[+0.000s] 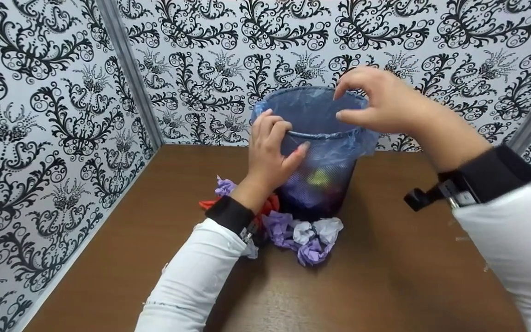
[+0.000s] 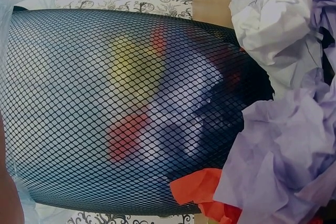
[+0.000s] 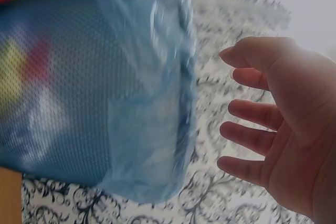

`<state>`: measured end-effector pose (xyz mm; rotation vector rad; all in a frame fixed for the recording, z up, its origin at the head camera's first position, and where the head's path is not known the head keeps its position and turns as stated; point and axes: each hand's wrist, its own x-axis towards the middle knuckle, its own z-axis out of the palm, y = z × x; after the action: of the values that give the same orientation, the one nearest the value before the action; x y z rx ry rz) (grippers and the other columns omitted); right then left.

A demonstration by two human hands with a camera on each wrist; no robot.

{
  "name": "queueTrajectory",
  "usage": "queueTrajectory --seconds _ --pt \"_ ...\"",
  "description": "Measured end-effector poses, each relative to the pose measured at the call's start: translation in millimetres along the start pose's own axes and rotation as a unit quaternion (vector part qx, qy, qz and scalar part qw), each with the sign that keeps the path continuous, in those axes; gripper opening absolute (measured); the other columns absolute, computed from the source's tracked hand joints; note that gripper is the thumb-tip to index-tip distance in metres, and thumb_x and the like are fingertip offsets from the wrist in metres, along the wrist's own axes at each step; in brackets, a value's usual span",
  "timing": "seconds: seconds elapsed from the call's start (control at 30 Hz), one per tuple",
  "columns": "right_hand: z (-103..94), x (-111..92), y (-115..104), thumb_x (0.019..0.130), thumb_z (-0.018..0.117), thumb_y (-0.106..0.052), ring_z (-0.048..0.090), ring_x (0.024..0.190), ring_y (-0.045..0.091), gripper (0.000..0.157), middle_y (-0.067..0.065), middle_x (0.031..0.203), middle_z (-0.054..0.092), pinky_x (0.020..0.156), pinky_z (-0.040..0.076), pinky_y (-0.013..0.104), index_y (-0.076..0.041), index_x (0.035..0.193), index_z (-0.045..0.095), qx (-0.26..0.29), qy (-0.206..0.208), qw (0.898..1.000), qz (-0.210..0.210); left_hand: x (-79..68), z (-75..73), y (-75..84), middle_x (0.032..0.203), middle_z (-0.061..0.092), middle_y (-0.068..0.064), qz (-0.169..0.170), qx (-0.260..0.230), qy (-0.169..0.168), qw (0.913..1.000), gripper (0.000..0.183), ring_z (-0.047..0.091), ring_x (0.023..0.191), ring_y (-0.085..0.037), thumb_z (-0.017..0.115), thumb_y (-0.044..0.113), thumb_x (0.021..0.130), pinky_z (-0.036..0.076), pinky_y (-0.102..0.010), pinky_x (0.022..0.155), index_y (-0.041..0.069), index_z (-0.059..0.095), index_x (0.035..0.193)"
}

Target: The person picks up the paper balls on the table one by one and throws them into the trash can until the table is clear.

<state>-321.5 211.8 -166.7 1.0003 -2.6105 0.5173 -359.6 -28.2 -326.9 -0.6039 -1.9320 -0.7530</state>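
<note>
White wallpaper (image 1: pixel 385 27) with black scrolling leaves covers the back wall (image 1: pixel 210 106) and the left wall (image 1: pixel 39 138). Grey strips (image 1: pixel 129 69) run down both corners where the walls meet. The brown table (image 1: pixel 413 258) reaches the back wall, its front catching a soft, pale sheen (image 1: pixel 288 295).

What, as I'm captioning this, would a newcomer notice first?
Probably the black mesh bin with its translucent blue plastic liner, central in the head view. The left hand holds its rim; the right hand is raised near the opening. Crumpled purple, white and red paper lies around its foot on the brown table.
</note>
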Motion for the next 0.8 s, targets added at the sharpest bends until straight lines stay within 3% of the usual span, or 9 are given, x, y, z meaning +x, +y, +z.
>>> queueTrajectory --seconds 0.17,0.27,0.37,0.43,0.5,0.6,0.7,0.8 --pt "10.3 -28 -15 0.087 0.079 -0.018 0.059 0.128 0.032 0.025 0.014 0.136 0.065 0.111 0.047 0.056 -0.006 0.106 0.069 0.009 0.072 0.992 -0.107 0.4 0.1 0.3 0.123 0.057 -0.009 -0.001 -0.001 0.000 1.0000 0.046 0.041 0.143 -0.035 0.061 0.054 0.087 0.025 -0.051 0.127 0.013 0.059 0.108" --pt "18.3 -47 -21 0.084 0.081 -0.014 0.062 0.124 0.030 0.025 0.014 0.130 0.069 0.113 0.048 0.042 -0.004 0.104 0.071 0.022 0.117 0.980 -0.161 0.8 0.0 0.8 0.122 0.057 -0.009 -0.002 -0.003 -0.001 1.0000 0.046 0.041 0.143 -0.035 0.060 0.054 0.087 0.025 -0.051 0.127 0.013 0.059 0.108" --pt "27.5 -66 -23 0.079 0.083 -0.011 0.066 0.114 0.023 0.027 0.014 0.120 0.073 0.106 0.049 0.023 -0.004 0.103 0.073 0.053 0.155 0.966 -0.199 1.4 0.0 1.4 0.123 0.057 -0.009 -0.002 -0.003 -0.004 1.0000 0.046 0.041 0.144 -0.034 0.059 0.054 0.087 0.024 -0.051 0.127 0.013 0.059 0.108" --pt "35.7 -76 -21 0.076 0.084 -0.010 0.067 0.107 0.018 0.030 0.012 0.115 0.074 0.099 0.050 0.016 -0.006 0.104 0.073 0.074 0.158 0.962 -0.210 1.7 0.3 1.3 0.123 0.057 -0.009 0.000 -0.004 -0.004 1.0000 0.046 0.041 0.144 -0.034 0.059 0.054 0.087 0.024 -0.051 0.127 0.013 0.059 0.108" --pt "46.5 -83 -16 0.076 0.085 -0.010 0.066 0.102 0.013 0.032 0.007 0.112 0.075 0.091 0.051 0.014 -0.008 0.105 0.073 0.093 0.136 0.964 -0.208 2.0 0.7 0.8 0.122 0.057 -0.009 0.002 -0.005 0.002 1.0000 0.046 0.041 0.143 -0.035 0.060 0.053 0.087 0.024 -0.050 0.127 0.012 0.060 0.107" --pt "68.3 -89 -4 0.079 0.086 -0.014 0.066 0.103 0.011 0.034 0.000 0.113 0.074 0.091 0.054 0.019 -0.013 0.111 0.072 0.102 0.066 0.977 -0.174 1.5 1.1 0.0 0.120 0.058 -0.009 0.007 -0.007 0.015 0.9998 0.045 0.043 0.142 -0.035 0.062 0.052 0.085 0.025 -0.048 0.127 0.012 0.060 0.106" --pt "92.9 -94 10 0.084 0.084 -0.027 0.066 0.112 0.014 0.040 -0.004 0.121 0.071 0.099 0.056 0.034 -0.017 0.120 0.069 0.110 -0.026 0.988 -0.102 0.9 1.6 -0.3 0.119 0.058 -0.009 0.009 -0.006 0.021 0.9997 0.045 0.044 0.141 -0.035 0.062 0.052 0.085 0.026 -0.048 0.127 0.012 0.060 0.105" --pt "118.9 -99 24 0.087 0.080 -0.040 0.065 0.121 0.023 0.050 0.000 0.130 0.069 0.105 0.053 0.048 -0.019 0.130 0.066 0.111 -0.111 0.987 -0.026 0.9 2.0 -0.2 0.120 0.058 -0.009 0.009 -0.005 0.019 0.9998 0.045 0.044 0.141 -0.034 0.061 0.053 0.086 0.026 -0.049 0.127 0.012 0.060 0.105"
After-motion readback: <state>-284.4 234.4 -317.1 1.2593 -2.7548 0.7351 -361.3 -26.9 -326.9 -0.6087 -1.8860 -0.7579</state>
